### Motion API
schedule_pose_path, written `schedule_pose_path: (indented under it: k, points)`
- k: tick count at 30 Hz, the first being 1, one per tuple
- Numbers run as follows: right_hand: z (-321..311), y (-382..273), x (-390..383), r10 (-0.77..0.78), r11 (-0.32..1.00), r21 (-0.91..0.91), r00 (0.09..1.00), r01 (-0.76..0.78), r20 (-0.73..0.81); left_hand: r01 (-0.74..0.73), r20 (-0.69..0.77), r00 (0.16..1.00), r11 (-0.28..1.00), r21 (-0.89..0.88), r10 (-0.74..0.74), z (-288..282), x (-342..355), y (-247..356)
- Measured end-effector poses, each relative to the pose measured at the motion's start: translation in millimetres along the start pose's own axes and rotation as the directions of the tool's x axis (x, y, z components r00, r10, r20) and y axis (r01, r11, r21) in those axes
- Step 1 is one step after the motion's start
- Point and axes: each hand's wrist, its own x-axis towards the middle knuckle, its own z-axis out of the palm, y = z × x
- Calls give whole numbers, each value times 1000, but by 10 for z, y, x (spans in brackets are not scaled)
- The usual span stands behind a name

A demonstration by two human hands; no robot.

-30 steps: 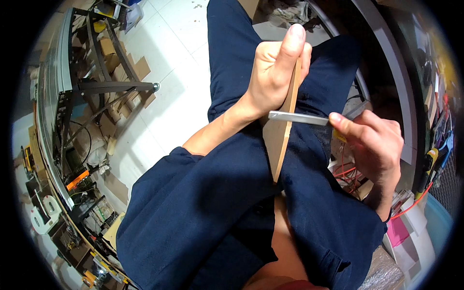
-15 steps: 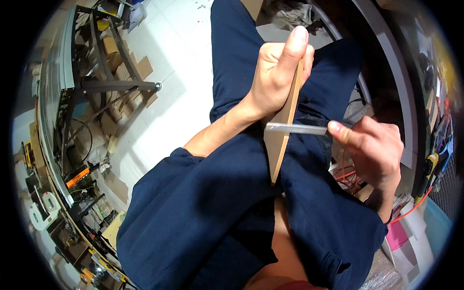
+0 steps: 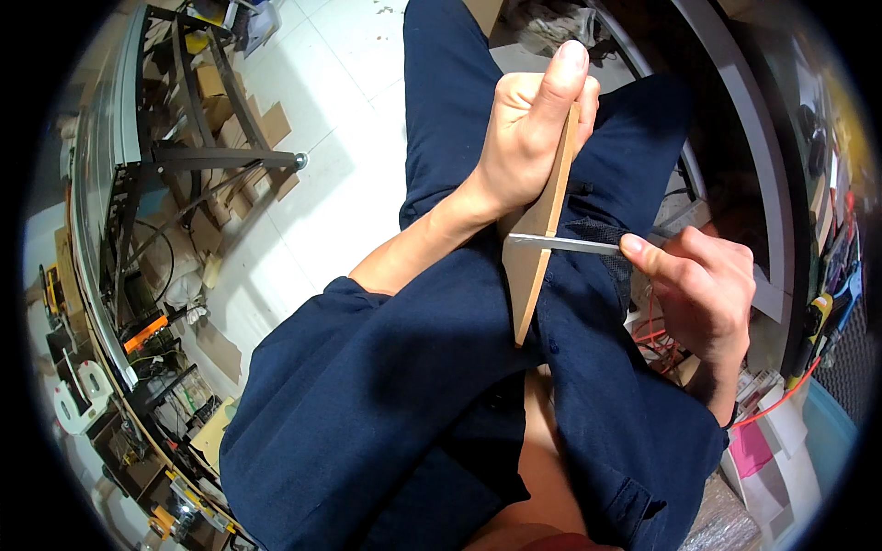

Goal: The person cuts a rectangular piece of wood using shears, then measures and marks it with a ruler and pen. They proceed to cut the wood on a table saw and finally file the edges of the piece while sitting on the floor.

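My left hand (image 3: 537, 133) is closed round the upper end of a thin tan wooden board (image 3: 529, 275), thumb pointing up along it. The board stands on edge above my lap, its narrow side toward me and its lower tip by my thigh. In my right hand (image 3: 703, 285) is a flat grey metal file (image 3: 583, 245), gripped near its right end with the thumb on top. The file lies crosswise over the board's narrow edge, touching it around mid-length. Its far tip reaches past the board's left face. The handle end is hidden in my palm.
Left of me stands a dark metal frame (image 3: 220, 163) with cardboard pieces (image 3: 266, 129) beneath it. A bench edge with tools, among them an orange-handled one (image 3: 147, 333), curves along the left. At right are a red cable (image 3: 781, 404) and a white curved frame (image 3: 758, 138).
My right hand has shifted slightly left and the file has tilted a little, its right end lower. The board has risen slightly with my left hand. Both grips are unchanged.
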Motion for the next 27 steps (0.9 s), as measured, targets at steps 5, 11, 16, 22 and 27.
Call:
schedule_pose_path:
  k: [5, 11, 16, 22, 27]
  points:
    - [29, 139, 60, -35, 999, -34, 999, 34, -37, -12, -15, 1000, 999, 45, 12, -27, 16, -23]
    - [-90, 312, 29, 46, 999, 27, 990, -43, -130, -51, 20, 998, 999, 15, 51, -26, 23, -39]
    - [-40, 302, 4, 90, 978, 196, 987, -63, -130, 5, 31, 999, 1000, 8, -6, -61, 20, -13]
    - [-15, 231, -62, 85, 960, 270, 996, -70, -41, 5, 11, 1000, 1000, 24, -6, -101, 17, -35]
    - [-40, 121, -72, 85, 975, 201, 994, -96, 62, 12, 16, 1000, 1000, 24, -12, -103, 10, -29]
